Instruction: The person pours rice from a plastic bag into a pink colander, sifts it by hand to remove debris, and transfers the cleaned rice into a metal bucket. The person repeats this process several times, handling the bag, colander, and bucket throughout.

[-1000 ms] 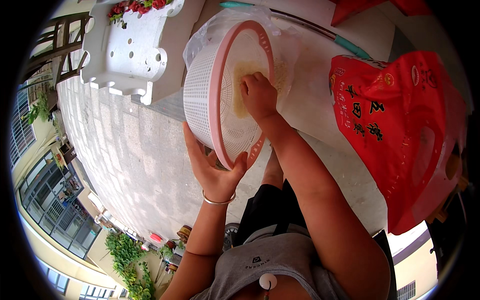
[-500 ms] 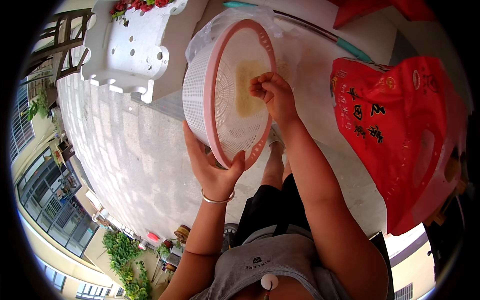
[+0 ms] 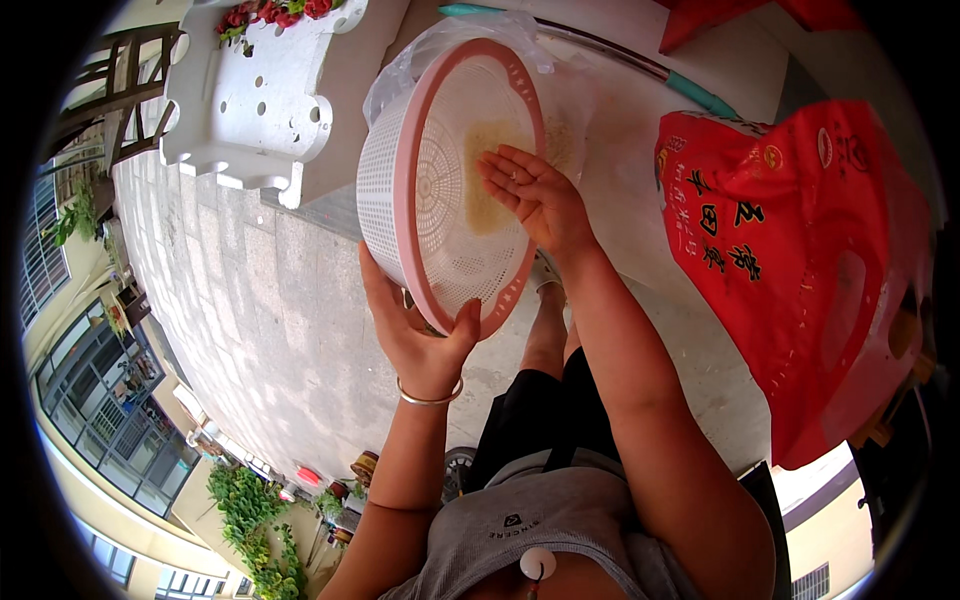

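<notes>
A colander point(image 3: 437, 165) with a pink rim and white perforated wall is tilted on its side, its mouth facing right. My left hand point(image 3: 420, 335) grips the lower rim, thumb on the inner side and fingers around the outside. Pale yellow grains, seemingly rice point(image 3: 484, 205), lie in a patch inside the colander. My right hand point(image 3: 535, 195) is held at the colander's mouth, palm turned up and fingers stretched out and slightly bent. A tiny pale speck shows on its fingers; I cannot make out what it is.
A large red printed bag point(image 3: 780, 250) stands at the right. Behind the colander are a clear plastic bag point(image 3: 400, 75) and a teal-ended pole point(image 3: 640, 62). A white foam box point(image 3: 265, 90) with red flowers point(image 3: 270, 14) sits at the far left, above grey paving point(image 3: 230, 270).
The fingers of my right hand have gone from a loose curl to stretched out, palm up. The colander and my left hand have shifted slightly left.
</notes>
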`<action>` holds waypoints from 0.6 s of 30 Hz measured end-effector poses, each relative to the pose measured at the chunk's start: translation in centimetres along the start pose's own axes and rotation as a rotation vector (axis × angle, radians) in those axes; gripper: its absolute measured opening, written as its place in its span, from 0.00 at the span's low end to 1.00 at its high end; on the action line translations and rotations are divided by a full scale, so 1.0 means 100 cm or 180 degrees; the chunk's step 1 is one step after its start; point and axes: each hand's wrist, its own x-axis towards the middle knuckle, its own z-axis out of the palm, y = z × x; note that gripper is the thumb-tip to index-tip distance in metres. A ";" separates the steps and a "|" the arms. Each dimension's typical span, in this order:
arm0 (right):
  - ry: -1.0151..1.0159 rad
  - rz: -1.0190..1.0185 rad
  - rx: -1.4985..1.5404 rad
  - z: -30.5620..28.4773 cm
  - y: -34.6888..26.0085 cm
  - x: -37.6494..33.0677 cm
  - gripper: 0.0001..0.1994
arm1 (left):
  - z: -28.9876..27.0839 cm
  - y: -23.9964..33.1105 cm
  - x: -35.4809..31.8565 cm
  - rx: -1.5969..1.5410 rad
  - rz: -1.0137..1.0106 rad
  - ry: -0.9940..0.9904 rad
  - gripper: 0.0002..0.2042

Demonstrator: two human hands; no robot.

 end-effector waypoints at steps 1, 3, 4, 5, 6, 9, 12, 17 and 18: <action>0.0023 0.0011 0.0004 0.000 0.000 -0.001 0.24 | 0.000 -0.001 0.000 -0.0008 0.0023 -0.0004 0.54; 0.0070 0.0032 0.0011 -0.001 0.001 -0.003 0.23 | 0.000 -0.001 0.000 -0.0005 0.0072 -0.0005 0.54; 0.0085 0.0058 0.0035 -0.002 0.001 -0.003 0.23 | 0.000 -0.002 0.000 0.0006 0.0097 -0.0005 0.54; 0.0099 0.0084 0.0059 -0.003 0.001 -0.003 0.23 | 0.000 -0.002 0.000 0.0017 0.0123 -0.0004 0.54; 0.0114 0.0109 0.0083 -0.004 0.001 -0.004 0.23 | 0.000 -0.002 0.000 0.0025 0.0127 -0.0004 0.54; 0.0152 0.0218 0.0363 -0.002 -0.002 -0.005 0.23 | -0.001 -0.002 -0.001 0.0036 0.0112 0.0013 0.54; 0.0106 0.0142 0.0162 -0.002 -0.001 -0.006 0.25 | -0.001 -0.003 -0.002 0.0018 0.0031 0.0032 0.54; 0.0010 0.0212 0.0289 -0.004 -0.001 -0.008 0.26 | -0.003 -0.005 -0.003 0.0082 0.0024 0.0042 0.54; -0.0013 0.0214 0.0312 -0.003 -0.001 -0.008 0.26 | -0.003 -0.005 -0.003 0.0062 0.0024 0.0044 0.54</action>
